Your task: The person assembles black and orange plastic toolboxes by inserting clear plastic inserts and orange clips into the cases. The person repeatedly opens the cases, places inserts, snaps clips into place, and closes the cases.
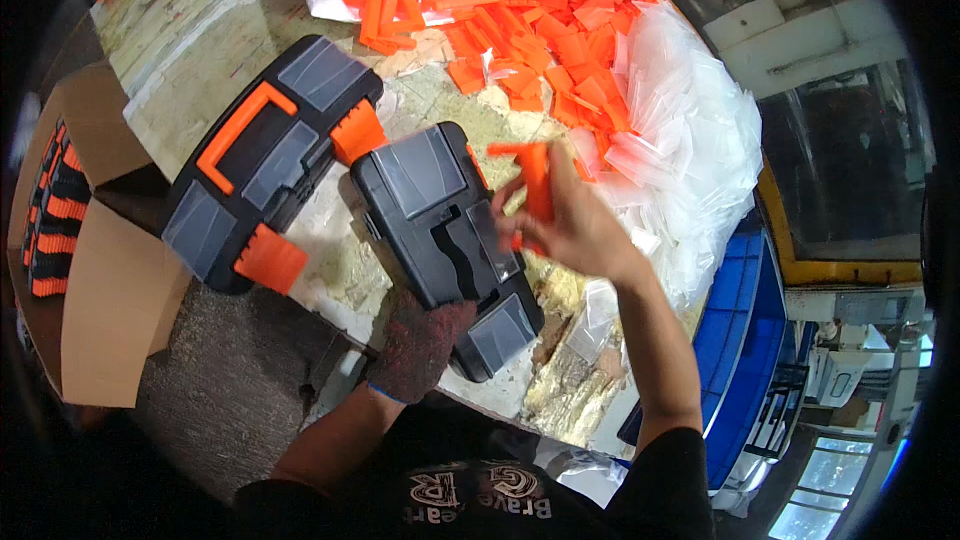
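My left hand (424, 349), in a dark knit glove, grips the near long side of a black plastic toolbox (420, 240). Clear lids cover small compartments on its top, and the handle recess between them holds no handle. Over the toolbox's right side, my bare right hand (581, 229) holds an orange plastic handle (535, 184); motion blurs the fingers. Another black toolbox (262, 165) lies to the left, with an orange handle (244, 135) on top and two orange latches (271, 259) sticking out from its side.
Loose orange plastic parts (525, 37) are heaped at the back of the worn table (202, 22), partly inside a white bag. Clear plastic pieces (682, 142) are piled at the right. An open cardboard box (112, 300) with black-and-orange items stands left; a blue crate (735, 345) is at right.
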`<state>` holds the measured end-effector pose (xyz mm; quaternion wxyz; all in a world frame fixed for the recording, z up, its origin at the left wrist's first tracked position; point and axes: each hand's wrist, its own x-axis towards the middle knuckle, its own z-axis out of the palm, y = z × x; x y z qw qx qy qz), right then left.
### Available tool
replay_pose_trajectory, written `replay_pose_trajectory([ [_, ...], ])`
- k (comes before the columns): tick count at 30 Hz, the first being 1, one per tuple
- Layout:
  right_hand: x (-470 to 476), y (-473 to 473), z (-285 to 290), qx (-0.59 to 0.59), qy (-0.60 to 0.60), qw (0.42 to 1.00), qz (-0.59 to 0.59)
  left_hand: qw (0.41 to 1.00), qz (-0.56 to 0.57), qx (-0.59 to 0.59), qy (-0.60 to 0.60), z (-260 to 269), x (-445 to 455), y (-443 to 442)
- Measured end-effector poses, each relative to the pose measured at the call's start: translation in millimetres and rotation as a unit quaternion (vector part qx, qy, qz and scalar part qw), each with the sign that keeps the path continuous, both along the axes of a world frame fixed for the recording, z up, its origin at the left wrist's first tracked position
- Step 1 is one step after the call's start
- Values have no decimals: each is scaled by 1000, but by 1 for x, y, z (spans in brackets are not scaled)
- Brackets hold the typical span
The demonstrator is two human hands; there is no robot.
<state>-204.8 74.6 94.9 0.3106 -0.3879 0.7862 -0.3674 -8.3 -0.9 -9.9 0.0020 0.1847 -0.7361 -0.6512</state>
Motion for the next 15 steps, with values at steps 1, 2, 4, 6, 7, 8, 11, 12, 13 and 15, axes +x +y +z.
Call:
replay_pose_trajectory([
  [1, 18, 10, -1, 22, -155, 987, -46, 1000, 16, 26, 4, 6, 1, 4],
  [2, 27, 15, -1, 90, -108, 990, -8, 999, 18, 7, 49, 9, 2, 8],
  [4, 45, 16, -8, 72, -78, 994, -35, 986, 98, 125, 52, 9, 6, 16],
  [6, 57, 11, -14, 69, -78, 993, -59, 993, 90, 17, 79, 1, 13, 22],
  [7, 61, 8, -18, 63, -60, 994, -65, 978, 34, -164, 121, -5, 17, 21],
  [8, 65, 5, -21, 58, -43, 995, -71, 937, -35, -329, 115, -10, 21, 23],
  [11, 74, -2, -27, 128, 197, 972, -30, 978, 135, 145, 61, -22, 24, 33],
  [12, 75, -2, -27, 104, 105, 988, -51, 964, 153, 213, 45, -23, 24, 35],
  [13, 78, -3, -28, 108, 135, 983, -62, 981, 118, 145, 55, -24, 24, 35],
  [15, 81, -5, -29, 75, 209, 973, -69, 979, 123, 159, 38, -21, 23, 35],
])
